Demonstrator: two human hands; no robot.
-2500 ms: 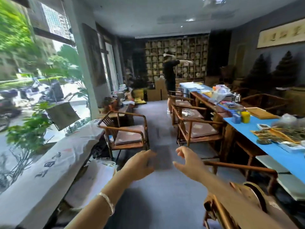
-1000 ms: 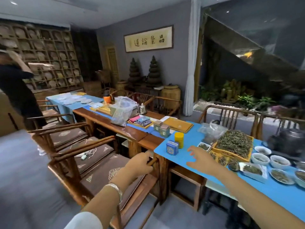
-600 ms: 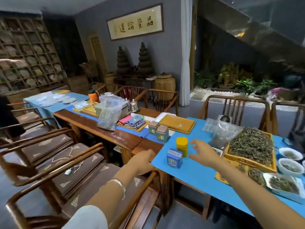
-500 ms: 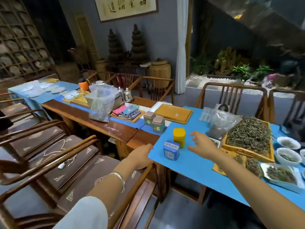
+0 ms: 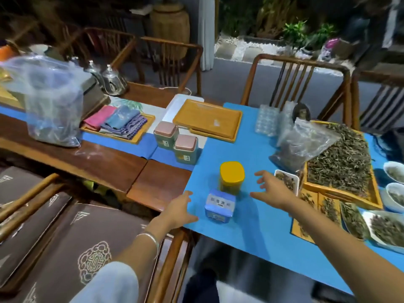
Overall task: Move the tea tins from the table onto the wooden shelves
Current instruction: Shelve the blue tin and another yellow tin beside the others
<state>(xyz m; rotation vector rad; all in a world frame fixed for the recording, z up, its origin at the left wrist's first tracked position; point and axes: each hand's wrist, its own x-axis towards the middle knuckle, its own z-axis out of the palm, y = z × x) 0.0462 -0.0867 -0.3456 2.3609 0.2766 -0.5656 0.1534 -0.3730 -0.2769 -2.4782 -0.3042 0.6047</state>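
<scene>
4 tea tins stand on the table (image 5: pixel 251 232), which is covered in blue cloth. Nearest the front edge is a blue tin (image 5: pixel 219 206); just behind it, almost touching, is a yellow tin (image 5: pixel 232 177). Further back, near the seam where the cloth meets bare wood, 2 green tins with pink lids (image 5: pixel 176 142) stand side by side. No wooden shelves are in view.

The left hand (image 5: pixel 178 209) hovers at the table's front edge, just left of the blue tin, fingers spread and holding nothing. The right hand (image 5: pixel 272 189) is to the right of the yellow tin, also spread and empty. Neither hand touches a tin.

The step appears to be a 2-handed pickup. It would go best with each hand closing on 1 tin's side walls, below the lid, and lifting straight up, since the 2 tins are so close that a sideways pull could knock the other.

Room is tight on the right: a small white dish of leaves (image 5: pixel 286 181) and a wooden tray of loose tea (image 5: pixel 341 169) lie just beside the right hand. A chair (image 5: pixel 172 256) presses against the near edge.
</scene>
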